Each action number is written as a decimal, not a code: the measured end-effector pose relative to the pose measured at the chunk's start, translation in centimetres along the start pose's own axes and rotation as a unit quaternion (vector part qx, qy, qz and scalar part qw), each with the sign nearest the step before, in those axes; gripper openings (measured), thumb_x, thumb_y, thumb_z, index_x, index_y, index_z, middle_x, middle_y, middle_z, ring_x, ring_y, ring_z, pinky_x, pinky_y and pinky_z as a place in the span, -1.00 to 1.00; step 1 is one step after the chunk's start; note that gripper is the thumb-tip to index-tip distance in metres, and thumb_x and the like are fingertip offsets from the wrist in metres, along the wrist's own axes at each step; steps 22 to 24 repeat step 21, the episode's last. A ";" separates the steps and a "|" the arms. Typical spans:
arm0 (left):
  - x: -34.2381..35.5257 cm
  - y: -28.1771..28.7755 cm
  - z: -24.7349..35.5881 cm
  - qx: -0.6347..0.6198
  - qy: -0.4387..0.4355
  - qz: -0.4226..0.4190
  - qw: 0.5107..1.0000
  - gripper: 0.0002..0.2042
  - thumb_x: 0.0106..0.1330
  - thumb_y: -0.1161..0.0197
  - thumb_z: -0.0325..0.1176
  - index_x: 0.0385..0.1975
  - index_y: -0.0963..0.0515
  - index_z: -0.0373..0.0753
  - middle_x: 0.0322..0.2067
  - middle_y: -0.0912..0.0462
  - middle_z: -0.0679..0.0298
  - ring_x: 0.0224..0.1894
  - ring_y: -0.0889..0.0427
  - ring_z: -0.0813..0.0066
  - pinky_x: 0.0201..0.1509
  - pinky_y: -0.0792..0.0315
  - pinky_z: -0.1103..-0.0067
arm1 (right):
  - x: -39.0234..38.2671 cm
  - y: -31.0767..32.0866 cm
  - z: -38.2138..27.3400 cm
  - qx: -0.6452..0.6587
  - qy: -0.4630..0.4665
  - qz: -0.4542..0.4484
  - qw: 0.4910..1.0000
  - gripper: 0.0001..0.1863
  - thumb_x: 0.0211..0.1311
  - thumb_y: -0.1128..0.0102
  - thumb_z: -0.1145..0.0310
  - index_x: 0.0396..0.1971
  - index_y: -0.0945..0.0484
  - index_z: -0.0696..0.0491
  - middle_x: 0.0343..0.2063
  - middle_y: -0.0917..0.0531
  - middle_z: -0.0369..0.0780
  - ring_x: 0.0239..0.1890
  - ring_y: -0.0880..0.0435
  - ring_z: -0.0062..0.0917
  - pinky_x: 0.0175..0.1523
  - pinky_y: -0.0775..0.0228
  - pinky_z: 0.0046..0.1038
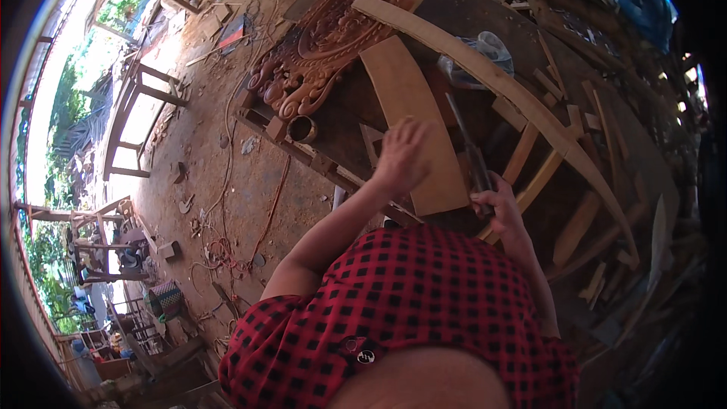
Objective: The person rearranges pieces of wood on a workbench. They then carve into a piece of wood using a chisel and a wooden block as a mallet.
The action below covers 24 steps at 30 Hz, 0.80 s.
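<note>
A smooth, light-brown board (pixel 409 83) with a slight curve lies before me on a dark work table. My left hand (pixel 407 155) is over the board's left edge, fingers stretched out and holding nothing. Whether its palm touches the wood I cannot tell. Along the board's right side runs a long, slim dark hand tool (pixel 471 144), perhaps a file or a chisel, pointing away from me. The fingers of my right hand (pixel 496 203) are wrapped round its near end. A reddish-brown carved wooden panel (pixel 326 38) with scrollwork lies beyond, to the left.
A long curved wooden piece (pixel 492 72) arches across the right side, next to a clear plastic bag (pixel 481 60). A small round container (pixel 302 129) stands at the table's left edge. Wood offcuts (pixel 579 227) crowd the right. Cords (pixel 227 159) and shavings litter the floor near a wooden frame (pixel 140 121).
</note>
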<state>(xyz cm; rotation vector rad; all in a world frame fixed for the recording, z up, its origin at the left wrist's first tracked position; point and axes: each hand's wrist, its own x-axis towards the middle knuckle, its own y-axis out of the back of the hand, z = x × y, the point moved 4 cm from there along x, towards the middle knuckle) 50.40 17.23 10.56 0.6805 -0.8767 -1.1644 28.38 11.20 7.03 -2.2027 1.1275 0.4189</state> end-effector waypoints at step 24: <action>-2.3 -2.8 -19.4 0.199 0.172 -0.181 0.948 0.00 -0.10 -0.39 -0.24 0.42 0.03 0.27 0.43 0.05 0.16 0.45 0.10 -0.08 0.35 0.05 -0.18 | 1.7 5.7 6.4 -0.092 -0.059 0.164 0.980 -0.68 0.02 -0.34 0.38 -0.28 -0.39 0.08 -0.62 -0.52 -0.29 -0.70 -0.52 -0.58 -0.70 -0.26 -0.56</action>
